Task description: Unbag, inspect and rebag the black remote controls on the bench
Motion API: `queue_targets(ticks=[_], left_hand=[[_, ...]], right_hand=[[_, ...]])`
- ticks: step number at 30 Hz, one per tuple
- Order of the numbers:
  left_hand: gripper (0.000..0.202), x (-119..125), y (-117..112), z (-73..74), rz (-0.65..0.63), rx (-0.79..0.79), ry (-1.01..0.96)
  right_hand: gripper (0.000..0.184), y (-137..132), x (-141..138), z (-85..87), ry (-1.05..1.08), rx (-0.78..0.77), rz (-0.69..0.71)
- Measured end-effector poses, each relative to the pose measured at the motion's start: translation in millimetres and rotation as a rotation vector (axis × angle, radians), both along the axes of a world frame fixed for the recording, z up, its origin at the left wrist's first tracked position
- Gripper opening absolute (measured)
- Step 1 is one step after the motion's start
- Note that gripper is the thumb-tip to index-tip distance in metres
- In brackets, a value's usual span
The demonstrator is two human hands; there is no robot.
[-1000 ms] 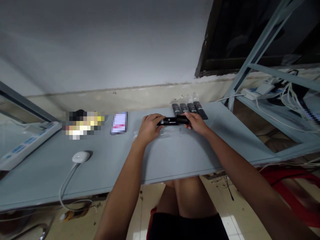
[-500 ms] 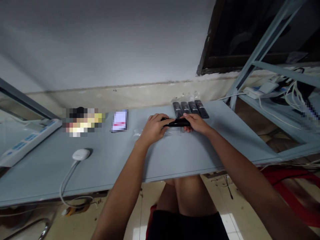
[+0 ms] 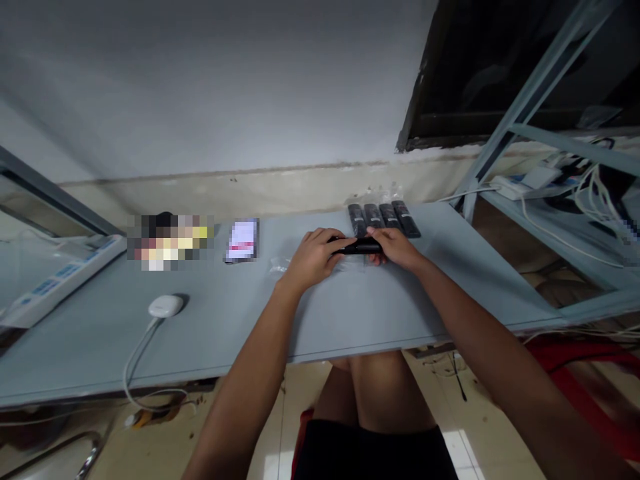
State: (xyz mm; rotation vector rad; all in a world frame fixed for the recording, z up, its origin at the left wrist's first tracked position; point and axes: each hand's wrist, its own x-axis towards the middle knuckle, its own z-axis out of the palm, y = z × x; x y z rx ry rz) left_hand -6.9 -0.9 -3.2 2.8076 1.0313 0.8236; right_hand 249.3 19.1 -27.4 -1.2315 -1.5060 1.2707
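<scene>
Both my hands hold one slim black remote control (image 3: 359, 247) sideways, just above the grey table (image 3: 350, 313). My left hand (image 3: 314, 258) grips its left end with fingers curled round it. My right hand (image 3: 395, 246) pinches its right end. Under the remote lies a clear plastic bag (image 3: 280, 268), crumpled on the table. Right behind my hands, several black remotes in clear bags (image 3: 383, 217) lie side by side near the wall.
A white puck-shaped device with a cable (image 3: 165, 307) sits at the left. A phone with a lit screen (image 3: 243, 240) lies behind it. A white power strip (image 3: 55, 283) lies at the far left. A metal shelf with cables (image 3: 560, 180) stands at the right.
My hands have closed in on the remote, my left hand sliding right along it so less of it shows. The view has shifted slightly.
</scene>
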Motion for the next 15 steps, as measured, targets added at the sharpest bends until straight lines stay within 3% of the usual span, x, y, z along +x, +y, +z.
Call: queue_targets(ticks=[7,15], left_hand=[[0.048,5.9,0.1,-1.4,-0.035,0.027,-0.029],[0.036,7.3,-0.8,0.4,-0.094,0.014,-0.067]], right_hand=[[0.055,-5.5,-0.8,5.2,0.023,-0.035,0.017],[0.06,-4.8,8.1,1.5,0.057,-0.008,0.117]])
